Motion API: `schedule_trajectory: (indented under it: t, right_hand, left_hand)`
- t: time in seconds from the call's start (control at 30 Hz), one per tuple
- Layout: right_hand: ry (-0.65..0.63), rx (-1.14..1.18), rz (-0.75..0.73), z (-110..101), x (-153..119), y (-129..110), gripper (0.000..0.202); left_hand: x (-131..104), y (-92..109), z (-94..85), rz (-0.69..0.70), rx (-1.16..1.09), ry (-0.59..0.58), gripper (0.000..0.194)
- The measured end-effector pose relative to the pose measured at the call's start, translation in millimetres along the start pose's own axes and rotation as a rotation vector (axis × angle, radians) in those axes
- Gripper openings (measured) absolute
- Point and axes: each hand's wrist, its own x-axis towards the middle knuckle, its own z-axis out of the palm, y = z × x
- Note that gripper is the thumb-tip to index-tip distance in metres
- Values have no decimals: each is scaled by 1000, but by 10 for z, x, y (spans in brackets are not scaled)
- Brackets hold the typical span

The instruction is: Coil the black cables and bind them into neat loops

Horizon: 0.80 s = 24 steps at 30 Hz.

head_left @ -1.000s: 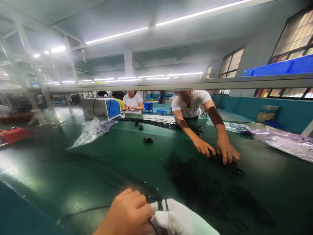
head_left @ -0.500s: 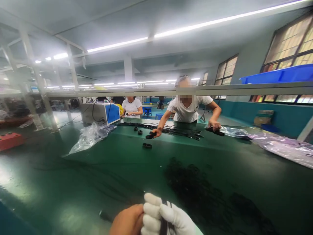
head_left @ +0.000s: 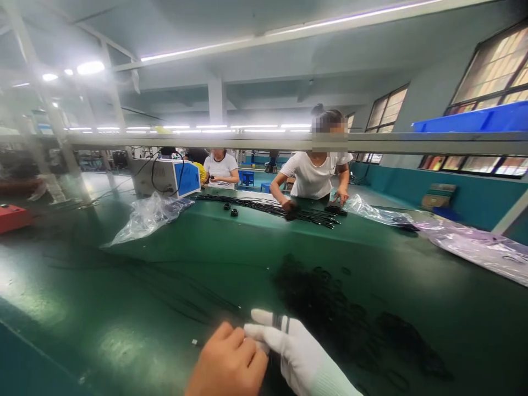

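The black looped cable coil beyond the grip has gone from the dark-green desk (head_left: 231, 247). The white-gloved right hand (head_left: 295, 349) has partly uncurled its fingers.

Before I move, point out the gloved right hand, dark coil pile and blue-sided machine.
Gloved right hand (head_left: 297, 355): head view, middle of the glove.
Dark coil pile (head_left: 325, 300): head view, pile's middle.
Blue-sided machine (head_left: 187, 178): head view, its blue side.

Pale blur over the left-side posts (head_left: 72, 148); red box (head_left: 14, 218) cut off.
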Motion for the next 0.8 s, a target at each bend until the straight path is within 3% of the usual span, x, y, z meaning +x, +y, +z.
schedule_trajectory:
  t: [0.07, 0.17, 0.27, 0.4, 0.47, 0.57, 0.63, 0.73, 0.8]
  right_hand:
    - [-177, -74, 75, 19, -15, -7, 25]
    - [-384, -46, 132, 1, 0, 14, 23]
    - [-423, -18, 155, -33, 36, 89, 16]
    - [-380, -34, 238, -35, 53, 154, 15]
    - [-371, -26, 258, -47, 44, 159, 18]
    - [-437, -6, 294, -115, 34, 174, 26]
    - [-479, 14, 321, -172, 45, 196, 32]
    - [-518, -50, 303, -217, 83, 222, 35]
    - [-528, -124, 281, -212, 100, 216, 35]
  left_hand:
    - [119, -190, -146, 118, -89, -4, 22]
    - [256, -389, -285, 130, -267, -104, 23]
    - [287, -452, -262, 88, -399, -202, 14]
    - [258, -449, -184, 103, -401, -127, 14]
    - [273, -465, -204, 89, -405, -173, 21]
    - [297, -499, -246, -75, -709, -420, 15]
    - [261, -482, -224, -334, -1014, -519, 5]
    - [113, -370, -90, -634, -1219, -424, 9]
    - [-11, -273, 35, -654, -1179, -292, 14]
